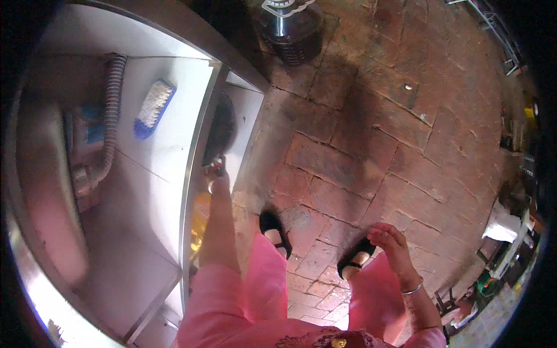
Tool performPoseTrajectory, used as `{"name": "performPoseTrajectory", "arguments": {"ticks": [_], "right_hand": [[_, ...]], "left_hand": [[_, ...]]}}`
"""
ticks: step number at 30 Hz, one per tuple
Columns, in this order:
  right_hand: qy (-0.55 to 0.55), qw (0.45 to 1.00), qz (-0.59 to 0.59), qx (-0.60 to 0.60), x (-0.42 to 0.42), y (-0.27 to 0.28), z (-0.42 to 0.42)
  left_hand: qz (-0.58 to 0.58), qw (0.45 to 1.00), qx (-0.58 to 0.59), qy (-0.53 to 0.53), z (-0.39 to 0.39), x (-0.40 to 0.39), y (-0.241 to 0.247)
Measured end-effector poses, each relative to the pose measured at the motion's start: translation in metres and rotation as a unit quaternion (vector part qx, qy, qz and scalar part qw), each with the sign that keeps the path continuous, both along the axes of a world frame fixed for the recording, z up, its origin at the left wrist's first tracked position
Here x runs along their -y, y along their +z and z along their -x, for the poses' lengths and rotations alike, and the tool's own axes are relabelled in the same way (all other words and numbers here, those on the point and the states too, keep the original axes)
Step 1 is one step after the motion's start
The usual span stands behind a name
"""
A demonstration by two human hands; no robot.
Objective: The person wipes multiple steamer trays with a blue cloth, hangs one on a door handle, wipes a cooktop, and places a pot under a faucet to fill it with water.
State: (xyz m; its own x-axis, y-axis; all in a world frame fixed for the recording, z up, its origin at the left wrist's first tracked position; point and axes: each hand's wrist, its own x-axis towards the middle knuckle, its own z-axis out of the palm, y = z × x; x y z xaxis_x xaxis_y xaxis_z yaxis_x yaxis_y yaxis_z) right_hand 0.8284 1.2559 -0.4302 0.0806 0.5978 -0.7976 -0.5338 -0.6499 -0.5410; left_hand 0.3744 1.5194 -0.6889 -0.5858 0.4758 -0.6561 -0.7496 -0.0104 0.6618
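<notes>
My left hand (215, 168) reaches down into the lower part of a white-walled cabinet (178, 108) on the left. Its fingers are closed at the near end of a dark, rounded pan (222, 124). Shadow blurs the pan's outline, and its handle is mostly hidden by the hand. Just behind that wrist, partly covered by the forearm, a bottle of yellow liquid (200, 217) stands in the cabinet. My right hand (388, 237) hangs in the air above my right shoe (357, 257), fingers loosely bent and holding nothing.
A blue scrub brush with white bristles (154, 106) lies in the cabinet's upper section, beside a ribbed drain hose (112, 104). On the brick floor (330, 161), a large dark jug with a white handle (293, 35) stands at the top. Assorted items line the right rim.
</notes>
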Motion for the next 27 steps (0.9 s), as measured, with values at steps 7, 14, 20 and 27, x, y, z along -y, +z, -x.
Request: {"name": "performPoseTrajectory", "arguments": {"ticks": [7,14,20,27], "right_hand": [[0.074,0.995,-0.034,0.064,0.011,0.096,0.008],[0.354,0.78,-0.25,0.452,-0.047,0.237,0.025],[0.475,0.666,-0.243,0.521,-0.049,0.381,0.029],[0.407,0.639,-0.282,0.589,-0.078,0.524,0.062]], "left_hand": [[0.169,0.953,0.046,-0.246,-0.085,0.186,0.12],[0.261,0.829,0.143,-0.473,-0.157,0.307,0.35],[0.13,0.831,0.249,-0.481,-0.172,0.299,0.532],[0.062,0.831,0.171,-0.526,-0.154,0.212,0.674]]}}
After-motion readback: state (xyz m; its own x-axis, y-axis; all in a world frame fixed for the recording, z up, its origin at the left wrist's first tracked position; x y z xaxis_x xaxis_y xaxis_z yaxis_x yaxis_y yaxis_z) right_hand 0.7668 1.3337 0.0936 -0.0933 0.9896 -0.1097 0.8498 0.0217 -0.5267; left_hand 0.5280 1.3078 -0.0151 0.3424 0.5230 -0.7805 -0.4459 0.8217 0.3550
